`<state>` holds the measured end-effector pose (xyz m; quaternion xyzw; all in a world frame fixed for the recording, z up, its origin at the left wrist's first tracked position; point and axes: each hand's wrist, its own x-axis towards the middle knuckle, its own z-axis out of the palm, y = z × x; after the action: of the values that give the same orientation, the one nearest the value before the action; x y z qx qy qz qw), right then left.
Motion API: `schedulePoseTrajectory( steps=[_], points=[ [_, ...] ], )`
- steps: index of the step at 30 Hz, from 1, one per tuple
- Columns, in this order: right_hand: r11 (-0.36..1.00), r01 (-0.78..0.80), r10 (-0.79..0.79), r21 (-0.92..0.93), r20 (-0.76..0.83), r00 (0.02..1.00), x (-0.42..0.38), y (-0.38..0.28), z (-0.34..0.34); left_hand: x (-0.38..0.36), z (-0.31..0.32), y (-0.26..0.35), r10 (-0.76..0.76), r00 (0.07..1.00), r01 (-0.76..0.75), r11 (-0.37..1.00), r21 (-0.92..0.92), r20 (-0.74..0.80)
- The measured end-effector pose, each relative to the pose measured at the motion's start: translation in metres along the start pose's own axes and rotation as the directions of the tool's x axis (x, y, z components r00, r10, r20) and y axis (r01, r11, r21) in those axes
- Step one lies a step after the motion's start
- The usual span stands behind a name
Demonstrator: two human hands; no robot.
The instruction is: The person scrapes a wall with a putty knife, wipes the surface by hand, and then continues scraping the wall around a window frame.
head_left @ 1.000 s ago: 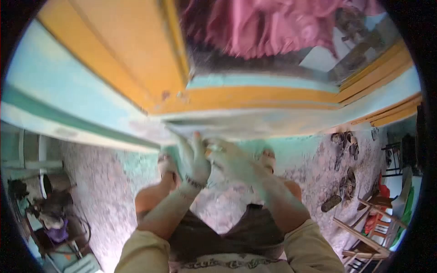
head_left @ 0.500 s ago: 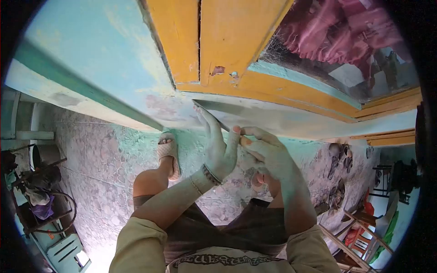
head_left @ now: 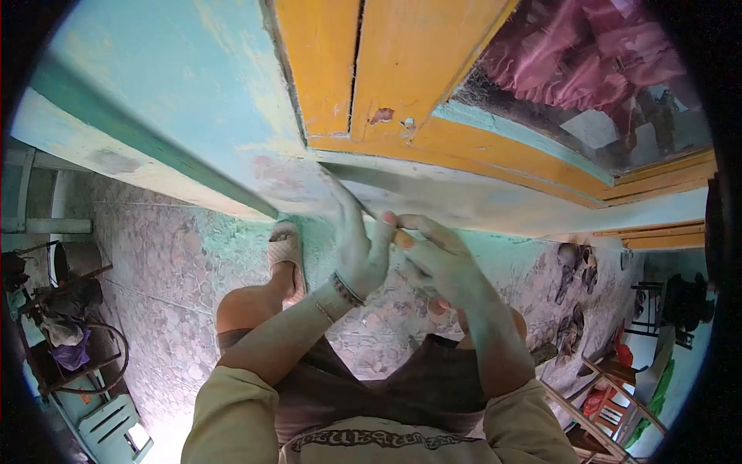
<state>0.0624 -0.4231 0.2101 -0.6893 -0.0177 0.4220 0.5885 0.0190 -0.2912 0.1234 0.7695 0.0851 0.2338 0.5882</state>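
My right hand (head_left: 444, 259) is closed around the light brown handle (head_left: 403, 238) of a thin-bladed knife. The narrow dark blade (head_left: 366, 209) points up and left towards the corner of the window ledge and shows nearly edge-on. My left hand (head_left: 362, 251) lies along the blade with its fingers stretched out, the thumb raised beside the handle. A bracelet (head_left: 348, 289) circles the left wrist. Both hands look dusted pale. In front of them is the whitish ledge (head_left: 495, 203) below the orange window frame (head_left: 402, 69).
A pale blue wall (head_left: 170, 85) with a green band (head_left: 154, 135) rises at left. My sandalled foot (head_left: 286, 251) stands at its base on the patterned floor (head_left: 178, 294). Pairs of footwear (head_left: 570, 267) lie at right. A chair with cloths (head_left: 73, 332) stands far left; wooden furniture (head_left: 610, 410) stands far right.
Both hands and the knife have shifted slightly left in view, and the window frame has shifted slightly right. The grip looks the same.
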Motion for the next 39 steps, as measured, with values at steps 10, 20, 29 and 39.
schedulePoseTrajectory(
  steps=[10, 20, 29, 39],
  points=[
    [0.973, 0.022, -0.032, 0.23, 0.039, 0.999, -0.012, 0.006, 0.0, -0.003, 0.014, 0.0, 0.081, 0.996, -0.081, 0.997, 0.008, -0.021],
    [0.993, 0.047, -0.052, 0.112, 0.041, 0.998, -0.01, 0.012, -0.012, -0.001, 0.018, 0.002, 0.114, 0.993, -0.114, 0.993, 0.009, -0.017],
    [0.988, 0.026, -0.032, 0.149, 0.035, 0.999, -0.013, 0.006, -0.015, 0.0, 0.02, 0.002, 0.125, 0.992, -0.124, 0.991, 0.06, -0.025],
    [0.994, 0.021, -0.023, 0.109, 0.011, 1.0, -0.013, 0.003, -0.007, 0.003, 0.014, 0.006, 0.129, 0.989, -0.131, 0.991, -0.026, -0.068]
  ],
)
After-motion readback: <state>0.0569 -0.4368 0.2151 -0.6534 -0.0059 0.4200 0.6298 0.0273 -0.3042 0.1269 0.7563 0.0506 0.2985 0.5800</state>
